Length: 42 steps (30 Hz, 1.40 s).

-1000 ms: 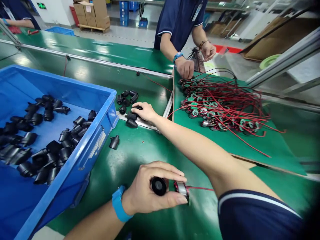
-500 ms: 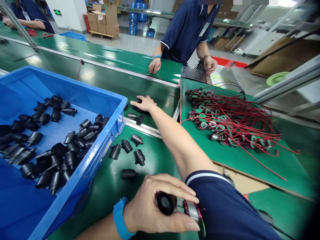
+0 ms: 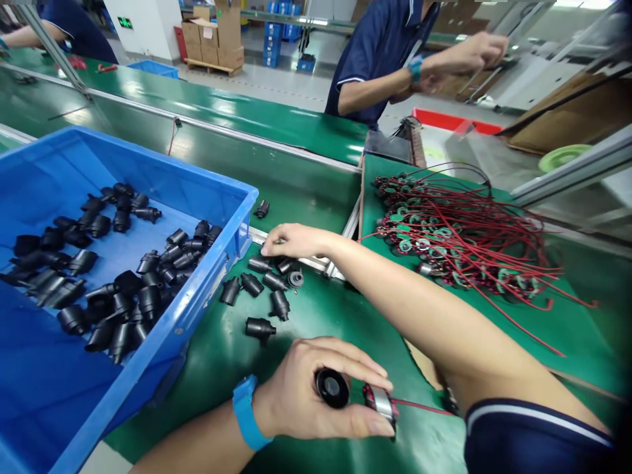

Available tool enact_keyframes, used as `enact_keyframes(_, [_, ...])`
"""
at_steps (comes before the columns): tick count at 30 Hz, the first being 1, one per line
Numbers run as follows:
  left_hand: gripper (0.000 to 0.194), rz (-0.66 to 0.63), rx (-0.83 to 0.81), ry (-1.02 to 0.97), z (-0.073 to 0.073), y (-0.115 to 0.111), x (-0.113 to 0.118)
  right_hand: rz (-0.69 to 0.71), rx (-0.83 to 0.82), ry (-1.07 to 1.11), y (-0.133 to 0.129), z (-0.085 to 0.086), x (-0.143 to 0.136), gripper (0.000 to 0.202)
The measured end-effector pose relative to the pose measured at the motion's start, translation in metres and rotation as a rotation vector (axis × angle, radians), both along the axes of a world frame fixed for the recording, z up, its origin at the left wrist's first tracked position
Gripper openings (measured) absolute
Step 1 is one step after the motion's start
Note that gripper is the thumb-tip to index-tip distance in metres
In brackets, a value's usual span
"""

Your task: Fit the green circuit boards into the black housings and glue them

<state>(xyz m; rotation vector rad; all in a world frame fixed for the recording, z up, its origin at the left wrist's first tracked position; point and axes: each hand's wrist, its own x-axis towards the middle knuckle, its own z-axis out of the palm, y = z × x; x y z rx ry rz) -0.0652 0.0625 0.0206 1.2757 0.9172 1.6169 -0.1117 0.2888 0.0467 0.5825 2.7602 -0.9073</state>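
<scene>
My left hand, with a blue band on its wrist, is closed round a black cylindrical housing and a silver motor with a red wire. The housing's round end faces me, and the motor sits between thumb and fingertips. Farther up, my right hand is over the metal rail, fingers loosely bent with a gap between them and nothing visibly gripped. Just below its fingers lie black housings; several more are spread on the green surface between my hands.
A blue bin with many black housings stands at the left. On the right, a green board bears a heap of motors with red wires. A person stands across the line; another person is at the far left.
My right hand has come nearer, from beyond the rail to over it, and more housings lie on the near side. My left hand keeps its hold. The person opposite has raised a hand.
</scene>
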Motion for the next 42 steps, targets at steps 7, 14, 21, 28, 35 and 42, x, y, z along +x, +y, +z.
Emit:
enact_keyframes(7, [0.035,-0.010,0.001,0.013,0.000,-0.002,-0.001,-0.166,0.211,0.079,0.032,-0.014,-0.051,0.041])
enact_keyframes(14, [0.033,-0.003,-0.022,0.024,-0.004,-0.004,0.003,-0.175,0.212,-0.060,0.043,-0.015,0.007,0.034])
enact_keyframes(21, [0.030,-0.075,0.008,0.093,-0.008,-0.011,0.015,-0.281,0.153,-0.104,0.010,-0.008,0.053,0.034])
enact_keyframes(28, [0.030,0.046,-0.011,0.183,-0.002,-0.017,0.011,-0.302,-0.037,0.283,-0.077,0.025,0.134,0.039])
enact_keyframes(35, [0.029,0.057,0.129,0.286,0.001,-0.031,0.026,-0.724,-1.018,0.784,-0.206,-0.009,0.263,0.036])
enact_keyframes(42, [0.031,-0.074,0.304,0.444,0.011,-0.045,0.041,-0.857,-1.147,0.878,-0.234,-0.017,0.282,0.033])
